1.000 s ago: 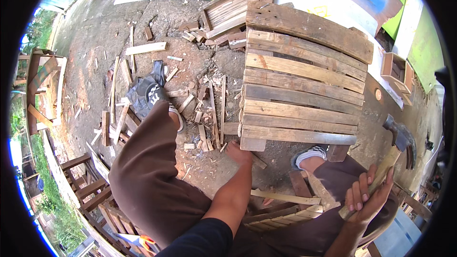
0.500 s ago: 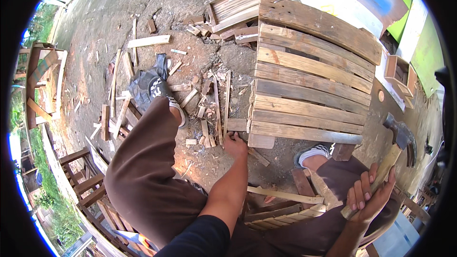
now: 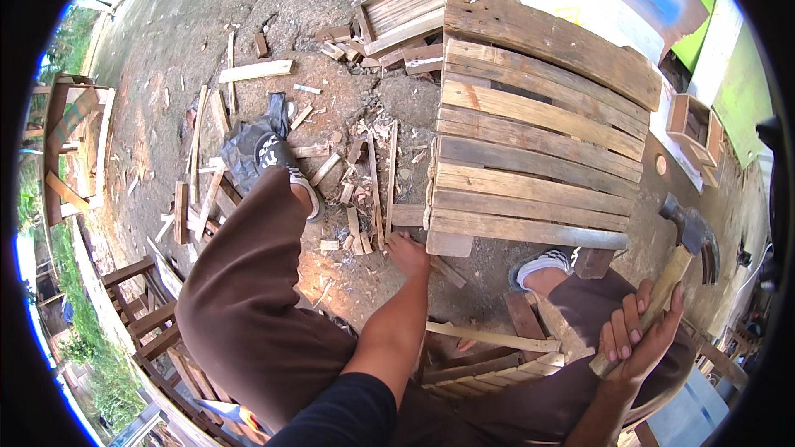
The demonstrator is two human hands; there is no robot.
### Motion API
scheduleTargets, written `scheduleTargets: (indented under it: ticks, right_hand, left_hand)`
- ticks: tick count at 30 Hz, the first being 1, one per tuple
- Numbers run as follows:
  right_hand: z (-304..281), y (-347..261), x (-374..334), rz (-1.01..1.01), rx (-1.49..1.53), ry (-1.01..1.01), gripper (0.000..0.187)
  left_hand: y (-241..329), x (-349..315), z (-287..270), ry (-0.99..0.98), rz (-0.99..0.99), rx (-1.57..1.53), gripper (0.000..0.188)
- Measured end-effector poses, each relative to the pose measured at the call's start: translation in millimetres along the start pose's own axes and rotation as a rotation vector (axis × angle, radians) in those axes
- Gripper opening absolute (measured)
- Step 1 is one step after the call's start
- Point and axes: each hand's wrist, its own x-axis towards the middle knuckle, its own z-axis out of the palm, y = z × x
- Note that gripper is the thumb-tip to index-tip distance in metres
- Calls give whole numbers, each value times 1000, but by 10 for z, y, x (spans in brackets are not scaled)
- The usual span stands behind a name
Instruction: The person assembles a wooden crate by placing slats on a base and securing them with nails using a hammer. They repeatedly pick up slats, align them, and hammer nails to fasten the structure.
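Holding the hammer (image 3: pixel 687 232) low on its handle, the right hand (image 3: pixel 636 338) keeps it off to the right with the head up, beside the slatted panel (image 3: pixel 538 141) and apart from it, as if parking the tool while the other arm reaches. Those fingers lie close together, curled round the handle, with the thumb along its other side. Down at the floor (image 3: pixel 190 58), the left hand (image 3: pixel 407 253) sits near the panel's near left corner, by the lower ends of thin strips (image 3: pixel 392 174) and a short board (image 3: pixel 407 215). Its fingers point into the scraps, and from where I stand I cannot tell whether they pinch anything. The panel stands directly ahead, probably drawn in close for easy reach, and the bent left leg (image 3: pixel 248 265) is swung wide, which seems to leave that arm its room.

Rough, weathered slats, some honey-pale and some grey, run side by side with narrow gaps; a thicker brown plank (image 3: pixel 551 45) edges the far side. The hammer pairs a light wooden handle with dark metal and a curved claw. Splintery offcuts litter the cracked ground, and a dark plastic sheet (image 3: pixel 242 151) lies crumpled beyond the knee
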Motion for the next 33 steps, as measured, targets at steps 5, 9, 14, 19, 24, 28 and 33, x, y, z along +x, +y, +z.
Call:
scheduleTargets:
  ticks: [5, 9, 14, 19, 24, 28, 33]
  right_hand:
    - [-21, -61, -70, 18, 40, -28, 58]
    - [-125, -169, -191, 15, 99, -105, 57]
    - [-415, -359, -293, 20, 117, -186, 57]
    - [-741, -449, -397, -59, 129, -134, 55]
    - [-1007, -497, -415, -92, 201, -102, 54]
    - [-1107, -511, -374, -95, 263, -100, 53]
    - [-1099, -555, -350, -115, 308, -80, 52]
  left_hand:
    - [120, -6, -241, 2, -176, -286, 19]
    - [64, 87, -336, 87, -132, -297, 26]
    - [-141, 249, -404, 6, -185, -509, 25]
    - [-108, 250, -680, 49, -137, -382, 18]
    - [-111, 191, -880, -104, -198, -663, 23]
    - [-11, -23, -999, -138, 106, -600, 23]
    - [641, -732, -1367, -450, 569, -206, 21]
